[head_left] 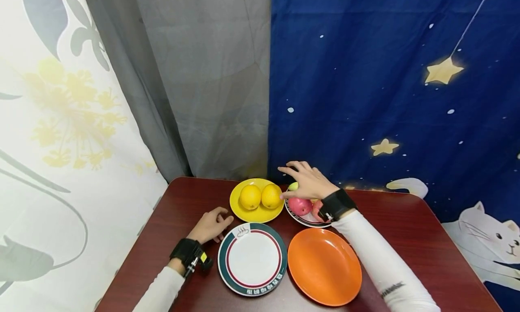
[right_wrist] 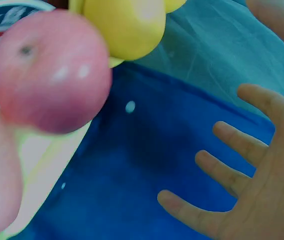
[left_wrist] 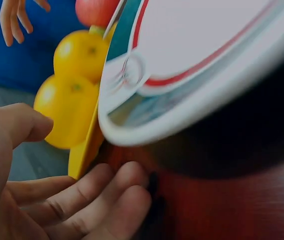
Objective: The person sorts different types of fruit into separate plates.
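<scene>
My left hand (head_left: 209, 225) is low over the table, with loosely bent fingers beside the yellow plate (head_left: 260, 217). In the left wrist view, its fingers (left_wrist: 77, 197) are right at that plate's rim and hold nothing. Two round yellow fruits (head_left: 250, 197) sit side by side on the yellow plate. Above a dark-rimmed plate (head_left: 302, 221) of fruit, my right hand (head_left: 308, 182) has its fingers spread and holds nothing. A pinkish-red apple (right_wrist: 52, 72) lies on that plate, with a green fruit (head_left: 293, 186) behind it and another reddish fruit (head_left: 318, 209) partly hidden by the wrist.
Nearest the person, a white plate with a green rim (head_left: 253, 258) stands left of an orange plate (head_left: 325, 267). All rest on a dark red table (head_left: 152, 253). A grey curtain (head_left: 211, 77) and a blue starry curtain (head_left: 357, 90) hang behind the far edge.
</scene>
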The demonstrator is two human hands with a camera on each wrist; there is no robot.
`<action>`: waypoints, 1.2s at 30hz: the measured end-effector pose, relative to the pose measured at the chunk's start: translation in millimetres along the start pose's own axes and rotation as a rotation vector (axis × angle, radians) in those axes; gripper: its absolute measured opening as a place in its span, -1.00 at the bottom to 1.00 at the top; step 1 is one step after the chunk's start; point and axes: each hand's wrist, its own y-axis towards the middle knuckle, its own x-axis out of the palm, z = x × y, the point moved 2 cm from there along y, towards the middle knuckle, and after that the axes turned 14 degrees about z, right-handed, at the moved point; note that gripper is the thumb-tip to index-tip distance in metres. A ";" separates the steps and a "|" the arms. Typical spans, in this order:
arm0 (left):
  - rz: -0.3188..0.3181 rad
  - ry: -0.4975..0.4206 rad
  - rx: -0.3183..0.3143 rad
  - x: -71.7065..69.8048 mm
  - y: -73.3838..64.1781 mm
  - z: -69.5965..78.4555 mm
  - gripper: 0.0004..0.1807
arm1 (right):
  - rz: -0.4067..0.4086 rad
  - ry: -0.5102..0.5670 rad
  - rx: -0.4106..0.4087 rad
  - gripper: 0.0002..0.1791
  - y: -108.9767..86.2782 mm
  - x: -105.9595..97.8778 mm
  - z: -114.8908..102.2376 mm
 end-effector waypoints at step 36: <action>-0.038 -0.037 0.051 16.7 -51.7 -16.0 -0.46 | 0.018 0.116 -0.006 -0.36 -49.6 73.9 15.1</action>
